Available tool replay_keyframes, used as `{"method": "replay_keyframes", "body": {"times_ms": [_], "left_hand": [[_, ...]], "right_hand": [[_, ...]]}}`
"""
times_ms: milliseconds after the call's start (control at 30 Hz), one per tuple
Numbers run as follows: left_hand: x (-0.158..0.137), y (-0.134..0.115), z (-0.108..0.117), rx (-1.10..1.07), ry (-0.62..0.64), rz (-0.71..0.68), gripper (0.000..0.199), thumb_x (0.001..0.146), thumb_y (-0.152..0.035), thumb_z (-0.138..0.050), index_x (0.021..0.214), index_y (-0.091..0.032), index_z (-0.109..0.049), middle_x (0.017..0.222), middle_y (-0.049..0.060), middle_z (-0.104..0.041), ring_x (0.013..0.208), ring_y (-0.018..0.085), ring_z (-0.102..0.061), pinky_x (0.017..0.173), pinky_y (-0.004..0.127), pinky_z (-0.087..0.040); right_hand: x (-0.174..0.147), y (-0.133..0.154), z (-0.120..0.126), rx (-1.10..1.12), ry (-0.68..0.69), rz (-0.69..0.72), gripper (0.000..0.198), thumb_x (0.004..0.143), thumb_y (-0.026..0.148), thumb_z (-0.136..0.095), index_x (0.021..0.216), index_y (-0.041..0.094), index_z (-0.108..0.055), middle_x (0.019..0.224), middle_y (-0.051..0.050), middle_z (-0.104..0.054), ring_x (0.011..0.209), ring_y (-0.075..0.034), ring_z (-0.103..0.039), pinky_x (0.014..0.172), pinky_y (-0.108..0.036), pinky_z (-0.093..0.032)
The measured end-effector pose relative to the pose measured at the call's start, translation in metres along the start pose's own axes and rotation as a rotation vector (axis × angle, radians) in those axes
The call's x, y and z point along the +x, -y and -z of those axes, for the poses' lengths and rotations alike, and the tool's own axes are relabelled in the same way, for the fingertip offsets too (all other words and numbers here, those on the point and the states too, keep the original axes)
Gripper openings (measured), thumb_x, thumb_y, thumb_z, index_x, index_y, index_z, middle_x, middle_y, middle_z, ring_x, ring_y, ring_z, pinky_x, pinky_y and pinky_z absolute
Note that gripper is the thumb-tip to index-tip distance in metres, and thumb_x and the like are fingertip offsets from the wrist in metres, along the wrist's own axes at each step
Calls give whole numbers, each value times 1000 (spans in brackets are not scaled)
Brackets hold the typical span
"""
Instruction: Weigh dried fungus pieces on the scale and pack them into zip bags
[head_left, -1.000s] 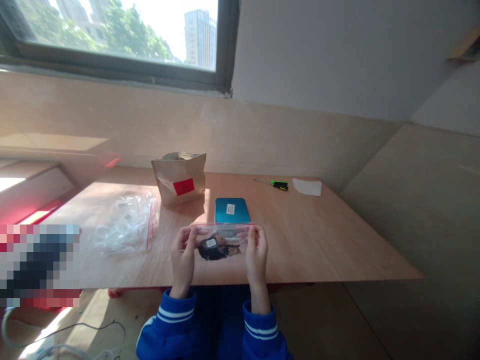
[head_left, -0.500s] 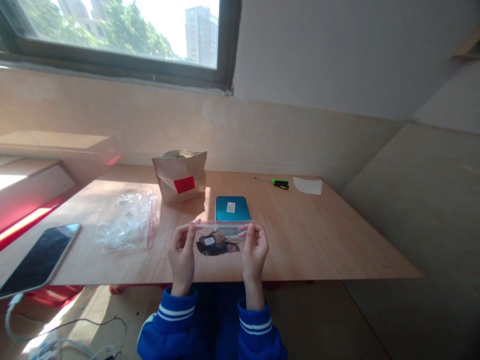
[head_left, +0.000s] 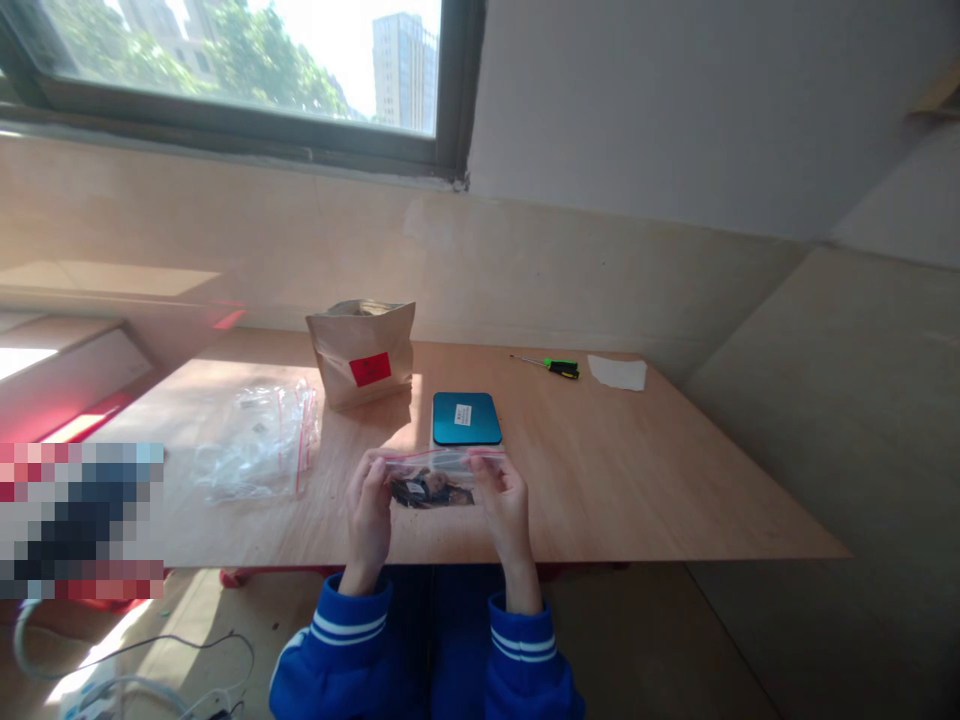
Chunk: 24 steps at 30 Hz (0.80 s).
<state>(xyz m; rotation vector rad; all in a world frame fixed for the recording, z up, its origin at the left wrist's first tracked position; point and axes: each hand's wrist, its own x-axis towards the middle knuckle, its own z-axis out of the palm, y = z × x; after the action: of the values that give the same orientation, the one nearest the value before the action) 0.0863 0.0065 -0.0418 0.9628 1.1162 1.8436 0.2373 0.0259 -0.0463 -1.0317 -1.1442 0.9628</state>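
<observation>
A clear zip-lock bag point(head_left: 442, 462) with a red seal strip hangs between my two hands above the front of the table. Dark brown, dried-looking pieces point(head_left: 431, 489) and a small white label lie inside it. My left hand point(head_left: 369, 510) is closed on the bag's left upper corner, thumb in front. At the right part of the seal, my right hand point(head_left: 504, 500) pinches the top edge between thumb and fingers. Just beyond the bag rests a blue digital scale point(head_left: 466, 425) with a white sticker.
A kraft paper pouch point(head_left: 367, 345) with a red label stands behind, to the left. Clear zip bags point(head_left: 255, 440) lie left on the wooden table point(head_left: 637, 490). A green-and-black screwdriver point(head_left: 559, 367) and white paper point(head_left: 619, 373) are at the back right. A blurred patch covers the far left.
My right hand has shifted inward and left along the bag's top edge. The bag, stretched flat before, now sags and creases slightly. My left hand has hardly moved.
</observation>
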Motion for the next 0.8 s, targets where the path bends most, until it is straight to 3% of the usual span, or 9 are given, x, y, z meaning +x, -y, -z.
{"method": "replay_keyframes", "body": {"times_ms": [233,567,800], "left_hand": [[2,3,6,125,80,17,27,78,-43,-69,82,-18,-64,74,1,-67,71,15,-64,67,25,-51],[2,-7,3,248,39,-40,31,76,-47,-70,85,-18,-67,81,4,-70,81,20,-68,75,31,-55],[3,-2,4,276,12,-48,28,79,-45,-68,88,-19,-67,82,4,-70,80,18,-67,74,29,-54]], "right_hand": [[2,-3,6,-12,-54,-8,32,81,49,-67,85,17,-69,83,-7,-74,83,-22,-69,79,-35,-53],[1,-4,2,75,-102,-69,29,79,45,-70,84,17,-69,82,-6,-73,81,-22,-67,76,-34,-52],[0,0,1,60,-20,-28,29,84,46,-66,91,18,-68,90,-5,-72,89,-21,-67,85,-35,-51]]}}
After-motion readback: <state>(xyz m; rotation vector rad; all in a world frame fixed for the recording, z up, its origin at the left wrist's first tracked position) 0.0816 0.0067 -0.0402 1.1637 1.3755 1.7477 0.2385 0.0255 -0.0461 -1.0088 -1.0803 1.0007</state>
